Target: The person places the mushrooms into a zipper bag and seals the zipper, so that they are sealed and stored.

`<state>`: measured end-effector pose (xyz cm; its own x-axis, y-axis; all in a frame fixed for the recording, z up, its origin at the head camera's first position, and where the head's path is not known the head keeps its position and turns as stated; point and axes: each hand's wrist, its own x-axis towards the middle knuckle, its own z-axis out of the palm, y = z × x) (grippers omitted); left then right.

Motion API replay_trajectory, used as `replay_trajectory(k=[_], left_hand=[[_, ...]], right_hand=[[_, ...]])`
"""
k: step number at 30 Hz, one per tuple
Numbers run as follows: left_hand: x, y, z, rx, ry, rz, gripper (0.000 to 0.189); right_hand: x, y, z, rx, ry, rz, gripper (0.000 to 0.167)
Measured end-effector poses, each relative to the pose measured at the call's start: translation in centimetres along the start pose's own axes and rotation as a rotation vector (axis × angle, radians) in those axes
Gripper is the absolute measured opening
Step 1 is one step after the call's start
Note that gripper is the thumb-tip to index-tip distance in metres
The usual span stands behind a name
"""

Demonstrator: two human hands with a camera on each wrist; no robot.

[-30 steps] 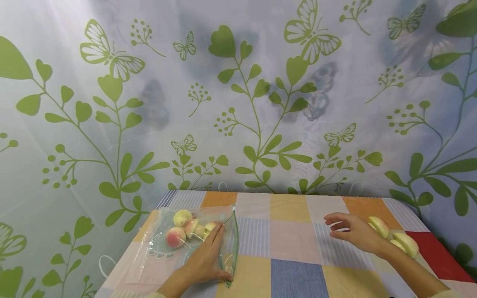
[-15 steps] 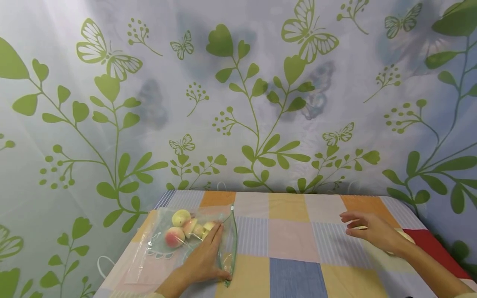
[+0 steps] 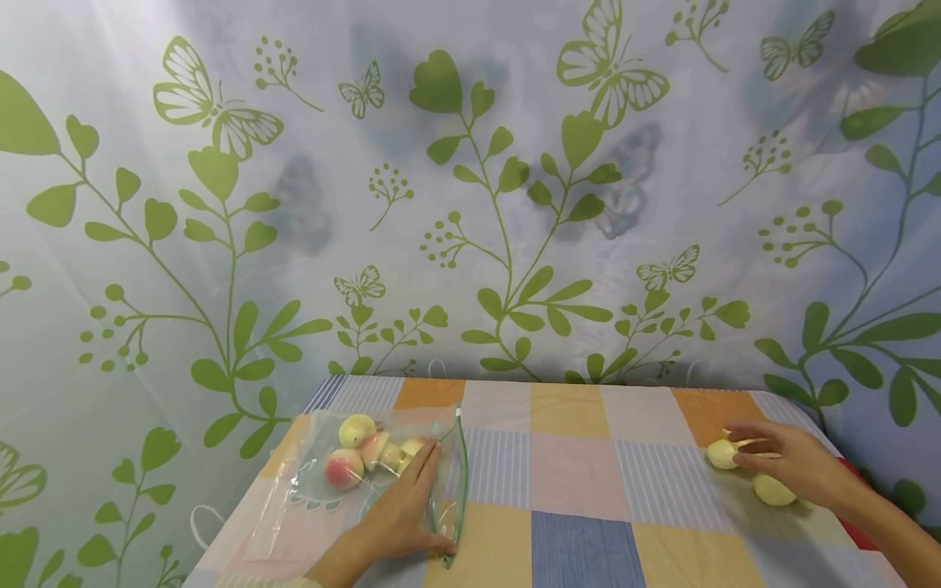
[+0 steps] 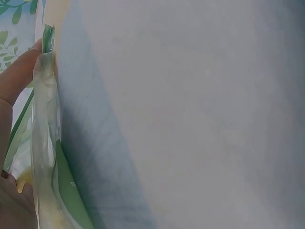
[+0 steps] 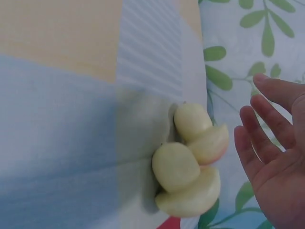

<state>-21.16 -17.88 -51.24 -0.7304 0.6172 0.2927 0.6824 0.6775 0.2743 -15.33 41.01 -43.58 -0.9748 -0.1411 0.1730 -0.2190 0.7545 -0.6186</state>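
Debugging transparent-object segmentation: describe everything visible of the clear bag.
The clear bag, plastic by its look, lies on the patchwork cloth at the head view's left. Its film is glossy and creased. A green strip edges its right side, with a white piece at the far end. Yellow and red fruit shows through. The left hand rests on it beside the strip.

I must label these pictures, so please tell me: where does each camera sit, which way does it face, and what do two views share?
Head: on the head, facing forward and down at the cloth and curtain; left grip, right grip and forearms show.
Left wrist: on that wrist, facing the bag and cloth; part of the left grip shows at left.
Right wrist: on that wrist, facing the fruit pieces and curtain; right grip shows at right.
Head and right wrist share the fruit pieces and right grip.
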Motion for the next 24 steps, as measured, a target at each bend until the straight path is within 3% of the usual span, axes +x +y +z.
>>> replay_trajectory(k=[5,11,17,24], left_hand=[[0.1,-0.1,0.0,0.003,0.005,0.005,0.148],[0.2,-0.1,-0.1,0.008,-0.004,-0.001,0.148],[0.0,-0.1,0.0,0.003,-0.003,-0.005,0.147],[-0.3,-0.1,0.2,0.022,0.025,0.033,0.146]], right_hand=[[-0.6,1.2,-1.5,-0.075,0.009,0.089,0.049],[-1.3,3.1,-2.1,-0.083,0.097,0.052,0.046],[-1.6,3.6,-2.8,-0.123,0.067,0.161,0.058],[-2.1,4.8,-3.0,-0.163,0.058,0.174,0.060]])
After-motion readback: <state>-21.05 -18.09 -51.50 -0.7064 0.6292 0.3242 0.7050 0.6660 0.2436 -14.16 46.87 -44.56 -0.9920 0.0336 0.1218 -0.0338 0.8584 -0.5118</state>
